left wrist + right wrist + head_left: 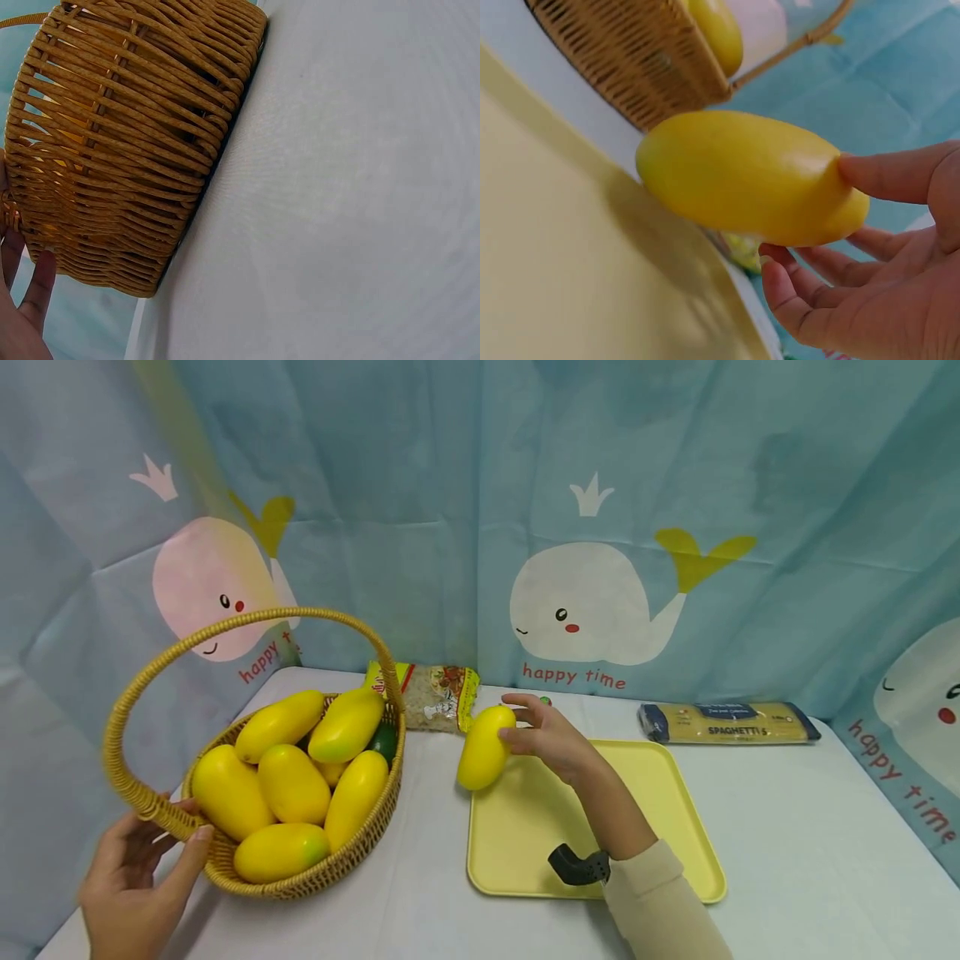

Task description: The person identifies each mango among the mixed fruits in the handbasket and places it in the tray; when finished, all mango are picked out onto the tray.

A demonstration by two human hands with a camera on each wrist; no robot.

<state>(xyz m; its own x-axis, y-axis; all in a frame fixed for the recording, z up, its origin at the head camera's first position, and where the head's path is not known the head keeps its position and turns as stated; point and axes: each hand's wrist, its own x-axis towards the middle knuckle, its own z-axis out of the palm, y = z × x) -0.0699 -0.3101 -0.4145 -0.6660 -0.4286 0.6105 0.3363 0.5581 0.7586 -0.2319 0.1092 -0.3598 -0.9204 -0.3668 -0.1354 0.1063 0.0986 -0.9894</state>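
A yellow mango [486, 748] is pinched between the thumb and fingers of my right hand [551, 739], held above the left edge of a pale yellow tray [600, 877]. The right wrist view shows the thumb [900, 176] on one side of the mango [742, 176] and the fingers beneath. At the left stands a wicker basket [378, 827] with a tall hoop handle [300, 612], filled with several yellow mangoes [294, 783]. My left hand [142, 877] grips the basket's near-left rim at the handle's base. Its fingers are partly hidden behind the handle.
Something dark green [384, 742] lies among the mangoes at the basket's right side. Behind the basket is a yellow-edged food packet [435, 697]. A spaghetti pack [731, 723] lies at the back right. A blue whale-print curtain [420, 585] borders the white table [810, 843].
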